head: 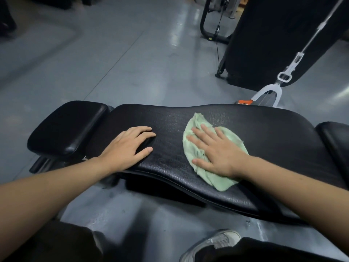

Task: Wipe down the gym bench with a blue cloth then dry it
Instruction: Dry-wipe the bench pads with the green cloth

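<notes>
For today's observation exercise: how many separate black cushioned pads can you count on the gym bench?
3. A small end pad lies at the left, the long centre pad under both hands and the cloth, and another pad at the right edge, partly cut off. More may lie outside the view.

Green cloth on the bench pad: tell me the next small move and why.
Probably slide the right hand, pressed flat on the light green cloth, leftward across the black bench pad toward the left hand. The strip of pad between the hands looks speckled with moisture, and the left hand already braces the pad.
</notes>
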Demonstrator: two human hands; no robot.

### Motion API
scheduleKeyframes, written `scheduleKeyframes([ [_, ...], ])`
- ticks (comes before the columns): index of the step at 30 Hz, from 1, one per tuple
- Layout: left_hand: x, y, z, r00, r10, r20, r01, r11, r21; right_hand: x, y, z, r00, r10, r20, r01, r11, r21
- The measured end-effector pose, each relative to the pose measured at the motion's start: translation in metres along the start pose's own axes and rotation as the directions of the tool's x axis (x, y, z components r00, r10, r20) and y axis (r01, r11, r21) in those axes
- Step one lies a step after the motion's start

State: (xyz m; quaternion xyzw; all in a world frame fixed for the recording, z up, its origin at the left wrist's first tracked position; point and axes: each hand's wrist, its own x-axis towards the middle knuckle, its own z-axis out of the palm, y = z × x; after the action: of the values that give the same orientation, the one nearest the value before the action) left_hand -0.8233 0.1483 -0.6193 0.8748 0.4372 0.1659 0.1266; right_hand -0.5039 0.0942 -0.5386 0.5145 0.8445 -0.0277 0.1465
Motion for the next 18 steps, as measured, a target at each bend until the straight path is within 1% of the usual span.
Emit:
scheduleKeyframes([
  [4,0.000,0.001,0.000,1.000,-0.003,0.004,0.003,1.000,-0.002,-0.024,-0.026,0.013,0.972,-0.235,-0.017,0.235,0.972,-0.001],
  [7,0.000,0.000,0.001,1.000,-0.001,-0.001,0.001,1.000,-0.002,-0.023,-0.024,0.010,0.959,-0.282,-0.024,0.283,0.958,0.047],
  [10,-0.001,0.000,0.003,1.000,-0.003,-0.010,0.003,1.000,-0.009,-0.008,-0.014,0.007,0.961,-0.274,-0.028,0.275,0.960,0.058],
  [12,-0.001,0.000,0.004,1.000,-0.003,-0.016,0.003,1.000,-0.010,0.007,-0.006,0.006,0.971,-0.236,-0.033,0.237,0.970,0.054],
  [18,-0.001,-0.001,0.005,1.000,-0.006,-0.025,0.005,1.000,-0.015,0.062,0.022,-0.005,1.000,-0.008,-0.020,0.009,0.997,0.079],
])
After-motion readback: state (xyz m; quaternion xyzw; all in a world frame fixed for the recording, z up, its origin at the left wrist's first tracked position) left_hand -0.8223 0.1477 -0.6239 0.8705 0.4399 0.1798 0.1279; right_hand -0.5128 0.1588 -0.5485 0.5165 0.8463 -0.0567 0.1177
